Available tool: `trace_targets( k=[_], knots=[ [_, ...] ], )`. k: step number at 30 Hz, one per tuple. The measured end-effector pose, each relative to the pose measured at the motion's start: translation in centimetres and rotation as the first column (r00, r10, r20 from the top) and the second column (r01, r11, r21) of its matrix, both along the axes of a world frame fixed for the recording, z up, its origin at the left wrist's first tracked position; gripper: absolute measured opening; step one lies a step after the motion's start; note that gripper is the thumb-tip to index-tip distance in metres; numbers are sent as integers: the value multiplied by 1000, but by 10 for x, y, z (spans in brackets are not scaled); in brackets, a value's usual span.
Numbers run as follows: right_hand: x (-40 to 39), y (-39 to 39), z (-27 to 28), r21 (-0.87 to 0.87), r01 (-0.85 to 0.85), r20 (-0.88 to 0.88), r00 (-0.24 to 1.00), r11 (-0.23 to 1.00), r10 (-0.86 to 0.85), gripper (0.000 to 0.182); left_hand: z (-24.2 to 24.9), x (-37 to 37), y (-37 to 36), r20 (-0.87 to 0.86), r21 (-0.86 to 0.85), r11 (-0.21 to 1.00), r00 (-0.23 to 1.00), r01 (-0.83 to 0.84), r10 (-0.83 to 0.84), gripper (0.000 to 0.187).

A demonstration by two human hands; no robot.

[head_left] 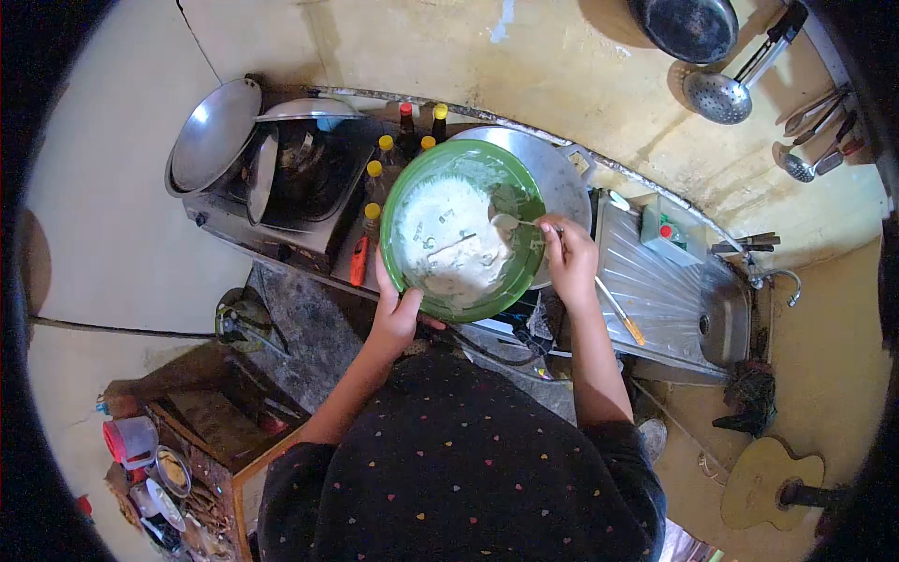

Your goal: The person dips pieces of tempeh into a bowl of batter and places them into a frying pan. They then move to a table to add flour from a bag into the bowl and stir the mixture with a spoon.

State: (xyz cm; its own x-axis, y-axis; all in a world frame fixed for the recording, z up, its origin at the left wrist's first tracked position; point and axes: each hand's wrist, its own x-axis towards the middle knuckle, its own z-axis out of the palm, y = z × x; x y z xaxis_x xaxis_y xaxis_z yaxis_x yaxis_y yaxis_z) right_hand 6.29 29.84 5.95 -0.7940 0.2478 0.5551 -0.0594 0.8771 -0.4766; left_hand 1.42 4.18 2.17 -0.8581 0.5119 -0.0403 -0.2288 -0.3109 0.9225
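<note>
A green bowl [530,192] is held up in front of me, tilted so that its inside faces me. White batter or flour [440,225] with small green bits fills much of it. My left hand [395,314] grips the bowl's lower left rim, thumb on the near side. In my right hand [569,258] is a spoon [507,222], pinched by its handle at the bowl's right side. The spoon's head rests against the edge of the white mixture. Behind the bowl, a large metal pan or lid [562,187] is partly hidden.
Several bottles with yellow and red caps [375,170] stand left of the bowl, near an orange-red lighter-like object [359,260]. A stove [309,225] with pans lies further left. To the right are a ridged steel drainboard [646,272] and a sink [726,323]. Utensils [721,94] hang above.
</note>
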Motion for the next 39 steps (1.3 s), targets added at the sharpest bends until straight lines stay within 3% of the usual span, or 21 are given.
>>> trace_targets(
  k=[3, 6, 12, 15, 18, 21, 24, 27, 30, 33, 36, 39],
  knots=[
    [-8, 9, -4, -237, 67, 171, 985, 969, -26, 14, -3, -1, -1, -33, -24, 1000, 999, 7, -8, 79],
    [-14, 15, 6, -390, 22, 261, 961, 921, 88, 17, -1, -3, -1, -26, -46, 999, 1000, 16, -17, 79],
    [-24, 28, -9, -420, -71, 312, 925, 905, 217, 18, 2, 0, -3, 35, -24, 1000, 999, 19, -18, 79],
    [-23, 22, -5, -514, -6, 326, 923, 858, 202, 17, 9, -1, -3, 39, -37, 999, 999, 19, -18, 79],
    [-27, 30, -20, -597, -47, 192, 961, 801, 199, 19, -1, -1, -5, 65, -26, 1000, 998, 9, -7, 79],
    [-27, 21, -25, -637, -115, 218, 921, 762, 322, 20, -6, -1, -6, 84, -18, 1000, 996, 12, -11, 80],
    [-24, 18, -22, -684, 37, 318, 914, 728, 252, 21, -6, -2, -5, 83, -22, 1000, 997, 3, -1, 80],
    [-23, 24, -28, -766, 83, 283, 934, 637, 219, 22, -5, -1, -5, 97, -34, 999, 995, -22, 25, 80],
    [-20, 18, -36, -767, 43, 291, 913, 641, 287, 22, -1, -1, -5, 88, -26, 999, 996, -23, 25, 79],
    [-18, 17, -39, -754, 113, 299, 936, 647, 185, 22, -7, 0, -4, 89, -23, 999, 995, -43, 45, 79],
    [-18, 18, -36, -865, 145, 247, 956, 480, 157, 22, -10, 1, -4, 106, -37, 997, 992, -61, 64, 78],
    [-16, 18, -32, -891, 173, 229, 969, 420, 88, 22, -10, 0, -3, 118, -32, 996, 989, -83, 86, 78]
  ],
)
